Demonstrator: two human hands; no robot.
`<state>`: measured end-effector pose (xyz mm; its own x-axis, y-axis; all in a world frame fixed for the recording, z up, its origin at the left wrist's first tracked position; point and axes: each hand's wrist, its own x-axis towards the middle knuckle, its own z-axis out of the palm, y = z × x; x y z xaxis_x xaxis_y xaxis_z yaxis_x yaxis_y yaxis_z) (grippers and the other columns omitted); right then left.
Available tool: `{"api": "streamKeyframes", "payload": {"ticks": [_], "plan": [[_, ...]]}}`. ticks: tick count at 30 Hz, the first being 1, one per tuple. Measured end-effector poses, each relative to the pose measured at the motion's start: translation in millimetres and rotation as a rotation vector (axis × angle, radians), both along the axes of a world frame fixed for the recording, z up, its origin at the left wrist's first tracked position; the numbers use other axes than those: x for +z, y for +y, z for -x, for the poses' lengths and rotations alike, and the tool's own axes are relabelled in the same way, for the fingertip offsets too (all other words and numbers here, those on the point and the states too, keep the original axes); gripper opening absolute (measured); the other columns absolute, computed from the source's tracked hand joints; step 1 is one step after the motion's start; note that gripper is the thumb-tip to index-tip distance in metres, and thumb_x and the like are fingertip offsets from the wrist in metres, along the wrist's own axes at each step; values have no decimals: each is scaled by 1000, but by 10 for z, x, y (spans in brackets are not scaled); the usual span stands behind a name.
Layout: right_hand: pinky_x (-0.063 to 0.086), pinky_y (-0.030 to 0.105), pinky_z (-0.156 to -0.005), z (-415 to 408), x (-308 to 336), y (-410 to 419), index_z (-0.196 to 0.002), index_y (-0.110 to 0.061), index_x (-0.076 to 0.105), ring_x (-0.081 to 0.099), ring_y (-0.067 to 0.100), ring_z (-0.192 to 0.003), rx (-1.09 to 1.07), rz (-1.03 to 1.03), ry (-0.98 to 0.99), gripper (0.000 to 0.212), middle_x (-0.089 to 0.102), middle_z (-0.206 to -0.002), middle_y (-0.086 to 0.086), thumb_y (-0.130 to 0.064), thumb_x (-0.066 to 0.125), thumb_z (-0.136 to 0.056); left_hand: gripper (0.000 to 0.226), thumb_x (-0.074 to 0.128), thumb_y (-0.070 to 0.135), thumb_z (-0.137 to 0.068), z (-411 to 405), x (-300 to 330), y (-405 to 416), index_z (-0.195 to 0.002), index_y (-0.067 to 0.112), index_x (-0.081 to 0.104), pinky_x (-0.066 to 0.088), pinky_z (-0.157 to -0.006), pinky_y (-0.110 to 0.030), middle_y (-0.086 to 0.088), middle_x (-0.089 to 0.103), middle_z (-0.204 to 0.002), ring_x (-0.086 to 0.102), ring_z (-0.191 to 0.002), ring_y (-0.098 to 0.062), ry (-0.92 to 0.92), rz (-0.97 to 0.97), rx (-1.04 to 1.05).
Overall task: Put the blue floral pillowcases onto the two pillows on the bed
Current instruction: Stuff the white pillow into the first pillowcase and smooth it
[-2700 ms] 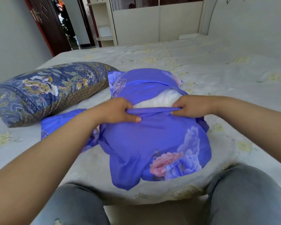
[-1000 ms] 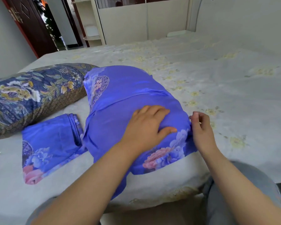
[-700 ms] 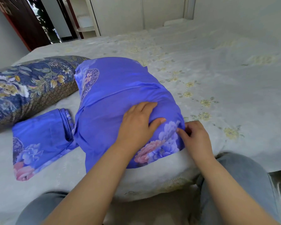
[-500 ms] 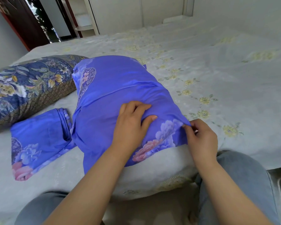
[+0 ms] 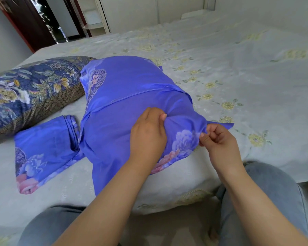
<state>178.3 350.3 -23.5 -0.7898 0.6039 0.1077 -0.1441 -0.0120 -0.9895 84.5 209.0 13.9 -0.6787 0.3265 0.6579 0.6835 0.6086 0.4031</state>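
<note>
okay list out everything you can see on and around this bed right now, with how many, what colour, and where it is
covered pillow: 1, in a blue floral pillowcase, middle of the bed near its front edge
folded pillowcase: 1, blue floral, flat on the bed left of the covered pillow
dark pillow: 1, navy with yellow and white flowers, far left of the bed
bed sheet: 1, pale grey with small yellow flowers, covers the bed
door: 1, dark brown, back left
shelf unit: 1, white, back wall
legs in jeans: 2, grey-blue, at the bed's front edge
left hand: 1, grips the covered pillow's fabric
right hand: 1, pinches the pillowcase's right corner
</note>
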Motion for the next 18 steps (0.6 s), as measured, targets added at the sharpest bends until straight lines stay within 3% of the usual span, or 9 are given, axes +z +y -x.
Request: {"api": "streamKeyframes", "payload": {"ticks": [3,6,8,12,15,17,18], "plan": [[52,27,-81,-19,-38,-79,-99,-11,62,66,10,-80,41,133,37,16,72,-83,-6,1,54,-91,22,39,20,-95,-73,-6,25,-83,9,55,30,-62,-27,-4,55,-84,46,-76,-18,-97,-102,-22],[50,31,-84,-38,-78,-70,-108,-8,59,62,14,-78,25,101,-59,22,67,-85,7,-12,65,-87,20,41,20,-93,-87,-46,32,-83,11,55,32,-63,-26,-1,55,-85,48,-76,-17,-142,-124,-6],[47,22,-74,-36,-110,-59,-101,-5,58,57,11,-71,-6,47,-126,30,60,-75,7,-20,73,-80,23,40,22,-94,-73,-66,30,-82,11,56,30,-60,-25,-3,58,-84,49,-74,-18,-115,-117,14],[36,27,-65,-51,-180,-40,-76,8,56,43,16,-63,-19,-50,-139,38,48,-65,12,-26,71,-81,29,39,27,-91,-86,-149,24,-79,10,59,30,-60,-26,-6,61,-81,55,-72,-26,-55,-20,22],[40,15,-69,-140,-86,-100,-74,-11,66,51,3,-65,-57,-169,-37,11,61,-68,-7,-16,68,-84,26,48,29,-90,-112,-248,-32,-81,13,66,38,-68,-25,-2,66,-80,56,-77,-22,-21,41,3],[39,7,-72,-186,-8,-166,-71,-22,64,56,-2,-71,-20,-298,41,13,65,-76,-8,-18,70,-83,24,50,30,-88,-104,-308,-61,-84,15,69,39,-71,-24,0,67,-82,57,-79,-18,-35,80,-21],[40,7,-71,-185,24,-199,-70,-19,63,56,0,-71,14,-349,74,14,64,-77,-3,-24,70,-82,24,49,28,-87,-86,-334,-63,-82,15,69,39,-68,-24,-1,67,-80,57,-77,-19,-48,105,-38]]}}
